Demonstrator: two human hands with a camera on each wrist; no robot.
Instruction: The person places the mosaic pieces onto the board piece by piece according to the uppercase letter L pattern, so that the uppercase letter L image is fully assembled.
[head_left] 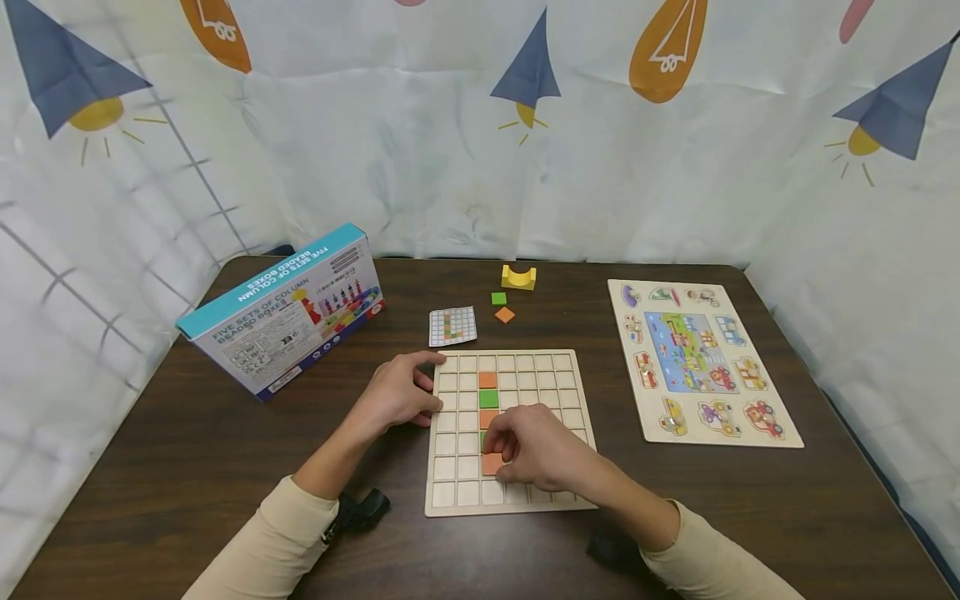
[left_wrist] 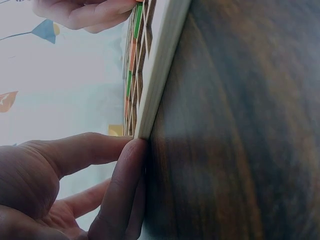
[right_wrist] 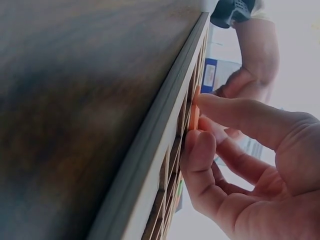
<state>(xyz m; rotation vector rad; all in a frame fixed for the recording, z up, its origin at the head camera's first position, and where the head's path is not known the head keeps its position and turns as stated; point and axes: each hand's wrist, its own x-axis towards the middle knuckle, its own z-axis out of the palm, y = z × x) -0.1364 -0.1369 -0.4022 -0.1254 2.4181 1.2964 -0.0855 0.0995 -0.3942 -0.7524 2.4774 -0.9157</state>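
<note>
We see a dark wood-grain tabletop (head_left: pixel 187 467) boxed in on three sides by a pale curtain (head_left: pixel 420 142) printed with blue paper planes and orange bulbs. Near its middle lies a pale wooden grid board (head_left: pixel 517 375), with orange and green tiles filling part of one column. Our right hand (head_left: pixel 536 450) rests over the near part of that column, its grip narrow: the fingertips pinch an orange square tile (head_left: pixel 491 463) that sits at a cell of the board, and the right wrist view shows thumb and forefinger closed on the tile's edge against the frame. Our left hand (head_left: pixel 397 392) lies on the tabletop at the board's left edge, fingers fairly straight and touching the rim, holding nothing; the left wrist view shows the fingertips pressed to the board's corner. Just beyond the board lie a small pattern card (head_left: pixel 452 326), a loose green tile (head_left: pixel 498 298), a loose orange tile (head_left: pixel 505 314) and, farther off, a yellow arch block (head_left: pixel 518 277). To the far left stands a blue toy box (head_left: pixel 285 312); to the right lies a vehicle peg puzzle (head_left: pixel 701 358).
</note>
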